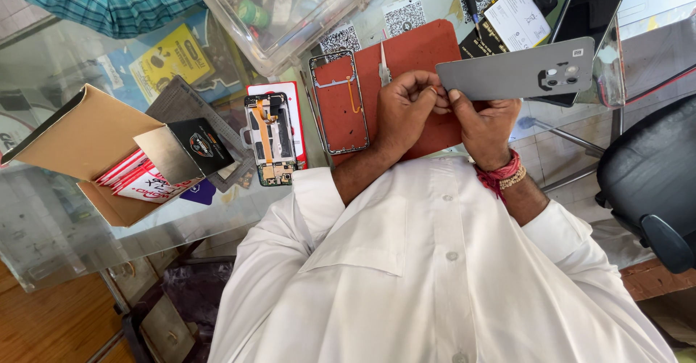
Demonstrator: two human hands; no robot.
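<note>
Both hands are working at one end of a grey phone back cover (pixel 518 71), held up above the counter's (pixel 65 250) near edge. The left hand's (pixel 403 113) fingers are pinching the cover's end; the right hand (pixel 484 124) is gripping it from below — apparently picking at its edge. The next move calls for a steady grip while the phone frame (pixel 338 102) is lying on the red mat (pixel 420 51) — just beside.

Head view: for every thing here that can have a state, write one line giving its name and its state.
Grey phone back cover: detached, held up by both hands.
Left hand: pinching the cover's edge.
Right hand: gripping the cover from below.
Phone frame: empty, flat on the red mat.
Opened phone: internals exposed, lying flat.
Cardboard box: open, packets inside.
Clear plastic box: lid on, parts inside.
Black phone: screen dark.
</note>
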